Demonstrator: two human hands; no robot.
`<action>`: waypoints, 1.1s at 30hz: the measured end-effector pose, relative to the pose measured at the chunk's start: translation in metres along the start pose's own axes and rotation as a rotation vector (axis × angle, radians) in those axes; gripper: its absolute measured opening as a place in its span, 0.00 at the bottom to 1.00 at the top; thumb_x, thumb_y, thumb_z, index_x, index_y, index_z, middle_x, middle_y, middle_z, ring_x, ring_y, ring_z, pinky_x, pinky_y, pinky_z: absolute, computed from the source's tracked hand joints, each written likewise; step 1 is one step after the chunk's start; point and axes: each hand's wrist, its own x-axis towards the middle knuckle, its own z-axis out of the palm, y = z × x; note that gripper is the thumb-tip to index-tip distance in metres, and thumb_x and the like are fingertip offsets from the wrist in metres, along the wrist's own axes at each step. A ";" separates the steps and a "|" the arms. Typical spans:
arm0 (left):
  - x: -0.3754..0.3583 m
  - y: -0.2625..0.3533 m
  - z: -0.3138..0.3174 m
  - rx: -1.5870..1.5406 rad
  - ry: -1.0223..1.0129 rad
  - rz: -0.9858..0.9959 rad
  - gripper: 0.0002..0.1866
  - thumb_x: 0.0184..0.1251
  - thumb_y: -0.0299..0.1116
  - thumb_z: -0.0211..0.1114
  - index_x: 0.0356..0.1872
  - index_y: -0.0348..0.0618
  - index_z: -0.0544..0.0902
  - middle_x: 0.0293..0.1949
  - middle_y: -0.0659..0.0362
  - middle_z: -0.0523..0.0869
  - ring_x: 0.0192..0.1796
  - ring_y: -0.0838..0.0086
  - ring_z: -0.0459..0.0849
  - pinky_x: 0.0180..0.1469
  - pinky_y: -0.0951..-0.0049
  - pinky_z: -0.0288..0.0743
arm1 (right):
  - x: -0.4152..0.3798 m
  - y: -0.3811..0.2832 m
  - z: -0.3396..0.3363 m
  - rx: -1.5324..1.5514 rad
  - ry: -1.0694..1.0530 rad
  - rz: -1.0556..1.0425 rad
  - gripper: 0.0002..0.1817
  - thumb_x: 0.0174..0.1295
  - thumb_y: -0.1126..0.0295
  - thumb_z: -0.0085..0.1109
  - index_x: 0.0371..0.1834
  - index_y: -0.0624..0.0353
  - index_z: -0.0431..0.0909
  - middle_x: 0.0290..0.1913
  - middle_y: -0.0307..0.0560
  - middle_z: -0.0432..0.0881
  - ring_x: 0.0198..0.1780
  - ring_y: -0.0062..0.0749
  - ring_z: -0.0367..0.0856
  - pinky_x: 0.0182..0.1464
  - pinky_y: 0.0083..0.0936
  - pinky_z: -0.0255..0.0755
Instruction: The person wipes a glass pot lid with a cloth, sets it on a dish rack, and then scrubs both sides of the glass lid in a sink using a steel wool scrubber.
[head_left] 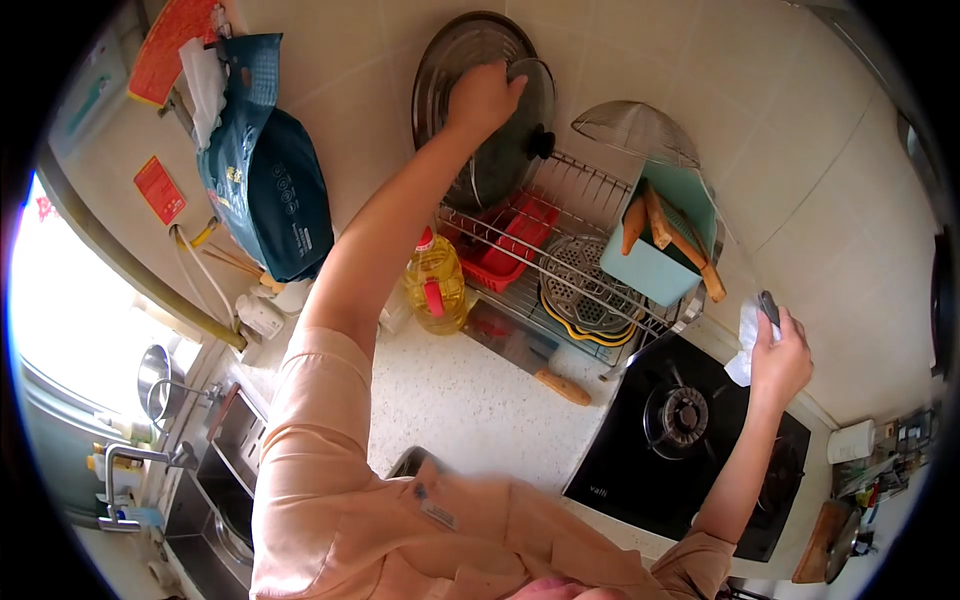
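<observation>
My left hand [485, 100] is up at the back of the dish rack, closed at the upper rim of a glass pot lid [522, 135] with a black knob. A larger glass lid [430, 75] leans against the wall behind it. Out to the side over the stove, my right hand [785, 358] is closed around a white cloth or tissue [744, 345]. A short dark grey piece [768, 307] sticks up from the same grip; its kind does not show.
The wire rack [590, 180] holds a red basket [510, 245], metal steamer plates [590, 285] and a pale-green holder [650, 265] with wooden handles. An oil bottle [437, 285] and a wooden-handled knife [562, 386] are on the counter, beside a black gas stove [640, 440].
</observation>
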 end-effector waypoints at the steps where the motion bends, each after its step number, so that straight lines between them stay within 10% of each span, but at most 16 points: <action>1: 0.001 -0.001 0.003 0.042 0.041 0.023 0.17 0.64 0.42 0.58 0.39 0.35 0.79 0.27 0.48 0.81 0.32 0.55 0.80 0.37 0.62 0.74 | -0.001 -0.001 0.001 0.005 0.004 -0.013 0.17 0.56 0.55 0.59 0.43 0.54 0.81 0.42 0.43 0.82 0.38 0.43 0.82 0.37 0.34 0.75; 17: -0.061 0.015 -0.046 0.209 0.326 0.267 0.21 0.54 0.30 0.66 0.49 0.37 0.76 0.44 0.50 0.73 0.46 0.57 0.75 0.43 0.64 0.76 | -0.007 -0.008 0.013 0.020 0.027 -0.046 0.17 0.56 0.57 0.59 0.44 0.53 0.80 0.44 0.40 0.81 0.37 0.41 0.82 0.37 0.33 0.75; 25: -0.266 0.057 -0.084 -0.301 -0.037 0.105 0.19 0.55 0.29 0.65 0.50 0.42 0.78 0.43 0.51 0.77 0.44 0.56 0.78 0.45 0.63 0.74 | 0.019 -0.027 0.032 -0.101 -0.039 -0.094 0.18 0.57 0.56 0.58 0.49 0.49 0.78 0.48 0.39 0.78 0.42 0.41 0.81 0.39 0.35 0.75; 33: -0.457 0.017 -0.134 -0.285 -0.332 -0.541 0.18 0.57 0.29 0.64 0.51 0.45 0.78 0.42 0.52 0.77 0.40 0.58 0.79 0.41 0.65 0.75 | 0.022 -0.031 0.044 -0.120 -0.164 -0.164 0.20 0.58 0.57 0.57 0.54 0.40 0.74 0.53 0.36 0.77 0.48 0.41 0.78 0.42 0.38 0.73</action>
